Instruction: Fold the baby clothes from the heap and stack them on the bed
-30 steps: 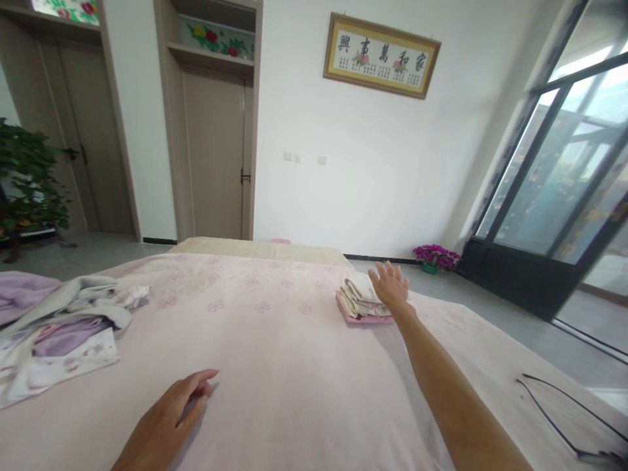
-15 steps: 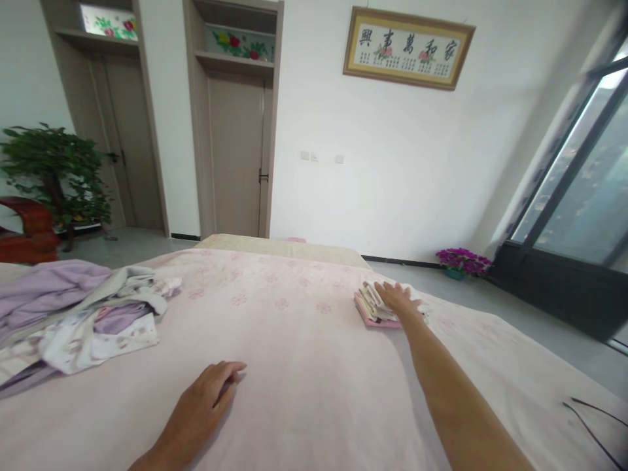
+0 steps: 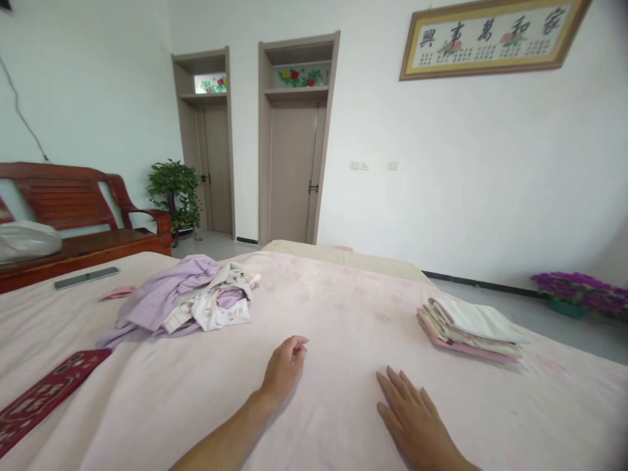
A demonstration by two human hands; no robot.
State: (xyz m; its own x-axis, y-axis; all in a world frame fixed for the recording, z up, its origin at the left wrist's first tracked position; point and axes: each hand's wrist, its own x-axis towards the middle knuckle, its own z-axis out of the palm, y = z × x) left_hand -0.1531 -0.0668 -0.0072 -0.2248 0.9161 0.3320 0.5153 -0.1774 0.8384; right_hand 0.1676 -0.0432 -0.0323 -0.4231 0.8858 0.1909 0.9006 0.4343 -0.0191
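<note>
My left hand (image 3: 285,367) is over the pale pink sheet (image 3: 333,405), its fingers loosely curled and holding nothing. To its left lies a heap of crumpled clothes, with a lilac garment (image 3: 164,294) and a white patterned one (image 3: 220,315). My right hand (image 3: 412,412) lies palm down on or just above the sheet, its fingers spread and free of any object. Beyond it, to the right, a neat stack of folded clothes (image 3: 473,330) rests on the sheet, white on top and pink at the bottom.
A dark red printed strip (image 3: 49,396) lies at the left, with a phone-like flat object (image 3: 87,278) and a small pink cloth (image 3: 118,293) farther back. Behind stand a wooden bench (image 3: 73,203) and a green potted plant (image 3: 174,190). Purple flowers (image 3: 579,288) stand beyond the right edge.
My right hand has left the folded stack and come back toward me. My left hand is now nearer to it, with its fingers more curled. The view has swung left.
</note>
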